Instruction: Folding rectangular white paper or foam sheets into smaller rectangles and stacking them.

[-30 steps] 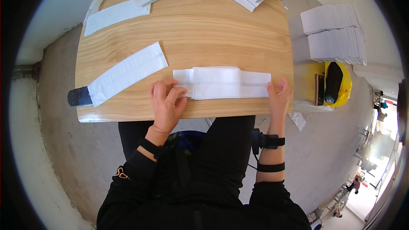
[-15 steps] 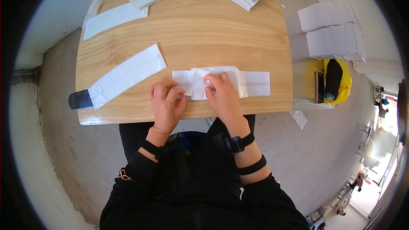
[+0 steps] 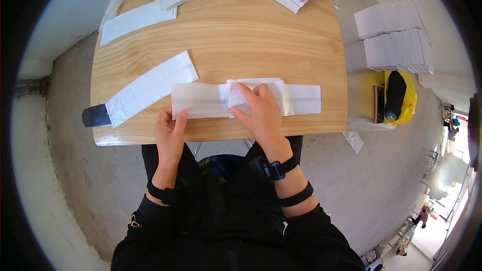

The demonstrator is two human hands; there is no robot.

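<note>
Desk (image 3: 251, 45) pale wood; floor (image 3: 341, 190) grey. Left grip (image 3: 169, 133) pinches white strip (image 3: 200, 101) by corner; right grip (image 3: 264, 113), fingers parted, on its middle.

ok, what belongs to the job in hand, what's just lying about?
In the job:
paper strip, left hand at its left end, right hand over its middle
perhaps the loose strips and stacked paper

Seemingly lying about:
dark slab, left
yellow bag
white floor scrap

A workshop of some kind is suggested by the bare floor (image 3: 361, 185), rough wall (image 3: 37, 160), plain table (image 3: 246, 40) and white stacks (image 3: 394, 50).
</note>
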